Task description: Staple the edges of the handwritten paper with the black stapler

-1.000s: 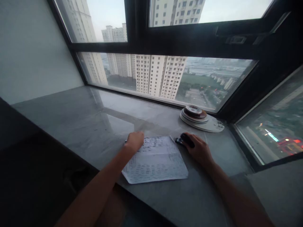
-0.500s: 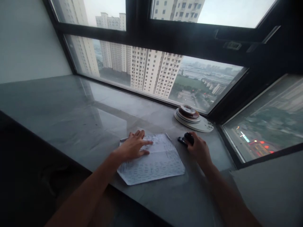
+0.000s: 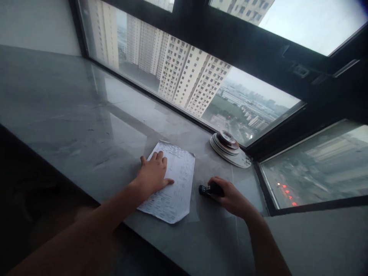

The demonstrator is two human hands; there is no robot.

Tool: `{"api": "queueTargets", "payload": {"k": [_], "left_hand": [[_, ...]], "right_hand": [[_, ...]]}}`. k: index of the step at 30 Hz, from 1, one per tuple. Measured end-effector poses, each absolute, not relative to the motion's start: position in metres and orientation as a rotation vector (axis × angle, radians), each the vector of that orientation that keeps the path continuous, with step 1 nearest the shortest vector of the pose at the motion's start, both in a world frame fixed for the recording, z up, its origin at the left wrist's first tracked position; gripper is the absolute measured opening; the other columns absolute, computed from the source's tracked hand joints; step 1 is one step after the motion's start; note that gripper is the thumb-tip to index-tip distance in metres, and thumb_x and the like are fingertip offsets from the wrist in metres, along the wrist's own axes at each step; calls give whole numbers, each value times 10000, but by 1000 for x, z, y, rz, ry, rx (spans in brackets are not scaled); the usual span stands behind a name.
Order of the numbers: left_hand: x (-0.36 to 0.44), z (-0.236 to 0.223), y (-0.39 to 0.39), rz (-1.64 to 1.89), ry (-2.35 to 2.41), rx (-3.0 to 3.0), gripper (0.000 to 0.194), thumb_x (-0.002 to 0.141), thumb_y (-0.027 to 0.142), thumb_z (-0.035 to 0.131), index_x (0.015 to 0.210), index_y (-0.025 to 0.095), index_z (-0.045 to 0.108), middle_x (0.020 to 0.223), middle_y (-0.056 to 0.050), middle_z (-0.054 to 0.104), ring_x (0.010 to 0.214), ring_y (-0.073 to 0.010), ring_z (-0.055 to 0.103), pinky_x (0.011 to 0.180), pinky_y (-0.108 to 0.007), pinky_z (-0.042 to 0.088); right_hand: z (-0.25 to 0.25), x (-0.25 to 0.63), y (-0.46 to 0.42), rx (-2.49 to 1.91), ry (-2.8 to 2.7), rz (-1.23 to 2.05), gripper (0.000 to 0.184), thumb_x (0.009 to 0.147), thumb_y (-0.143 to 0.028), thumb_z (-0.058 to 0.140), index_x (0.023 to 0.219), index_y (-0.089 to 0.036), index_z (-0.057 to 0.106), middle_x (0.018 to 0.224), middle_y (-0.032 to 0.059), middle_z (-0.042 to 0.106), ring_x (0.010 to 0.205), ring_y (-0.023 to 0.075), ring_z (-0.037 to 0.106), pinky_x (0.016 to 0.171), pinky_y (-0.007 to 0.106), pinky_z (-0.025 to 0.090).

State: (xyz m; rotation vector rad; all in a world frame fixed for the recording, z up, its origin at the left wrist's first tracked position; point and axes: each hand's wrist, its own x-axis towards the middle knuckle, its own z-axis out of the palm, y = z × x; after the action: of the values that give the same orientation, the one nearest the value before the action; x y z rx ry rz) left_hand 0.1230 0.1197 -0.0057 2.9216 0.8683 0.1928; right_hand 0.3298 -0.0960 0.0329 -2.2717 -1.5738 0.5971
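Observation:
A sheet of paper covered in writing [image 3: 179, 180], with clipped-looking near corners, lies on the grey marble-like sill. My left hand [image 3: 153, 172] rests on its left part, fingers spread and thumb pointing right across the sheet. To the right of the paper, and apart from it, my right hand [image 3: 228, 193] is wrapped round a black stapler [image 3: 214, 188]. The stapler's front end points left toward the sheet. My palm and fingers hide its rear. Whether the paper is one sheet or several layers, I cannot tell.
Beyond my right hand, a stack of plates [image 3: 227, 143] stands in the corner by the dark window frame [image 3: 244, 57]. The sill [image 3: 71, 115] stretches far to the left. Its front edge drops off into a dark area at the lower left.
The paper has turned, so its long side now runs away from me, and my left hand has turned with it. My right hand has drawn nearer with the stapler. The camera view has tilted.

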Motion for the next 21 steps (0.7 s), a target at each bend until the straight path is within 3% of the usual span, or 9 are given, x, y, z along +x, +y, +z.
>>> {"api": "queueTargets", "payload": {"k": [3,8,12,14,17,21], "left_hand": [[122,-8,111,332,796,2974,693,867,636,625,1314,107,613,1385,-260,474,1275,-443,421,1088,-777,186],[122,-21,96,368,334,2891,762,819,708,644,1446,290,533,1448,-209,435,1357,-411,378,1096,-743,243],[125,-27,83,363,286,2809,796,790,713,672,1457,304,524,1464,-213,423,1376,-424,360,1100,-773,192],[126,-28,78,349,295,2781,800,793,713,665,1467,309,513,1483,-207,411,1389,-429,344,1109,-782,154],[127,-27,74,317,352,2736,796,785,712,669,1464,324,516,1497,-191,408,1395,-430,338,1119,-786,110],[125,-26,73,274,372,2684,788,772,694,691,1452,328,534,1510,-182,407,1396,-448,335,1118,-800,63]], "right_hand": [[35,306,-81,-2179,-1596,642,84,853,-244,650,930,-210,645,903,-19,618,810,143,562,743,260,392],[30,292,-70,-2220,-1430,537,219,913,-428,639,894,-211,634,802,-37,625,772,144,556,716,258,379],[20,285,-65,-2279,-1301,459,529,1045,-547,288,807,-214,623,741,-14,617,731,157,554,700,280,355],[14,280,-62,-2395,-1215,363,622,1055,-555,177,789,-218,627,734,3,634,732,174,566,716,296,351],[7,276,-59,-2575,-1145,166,614,1054,-532,180,806,-217,646,765,35,678,772,205,600,759,316,360],[5,280,-59,-2590,-1249,141,640,1054,-508,176,786,-203,671,739,62,694,723,198,626,726,295,400]]}}
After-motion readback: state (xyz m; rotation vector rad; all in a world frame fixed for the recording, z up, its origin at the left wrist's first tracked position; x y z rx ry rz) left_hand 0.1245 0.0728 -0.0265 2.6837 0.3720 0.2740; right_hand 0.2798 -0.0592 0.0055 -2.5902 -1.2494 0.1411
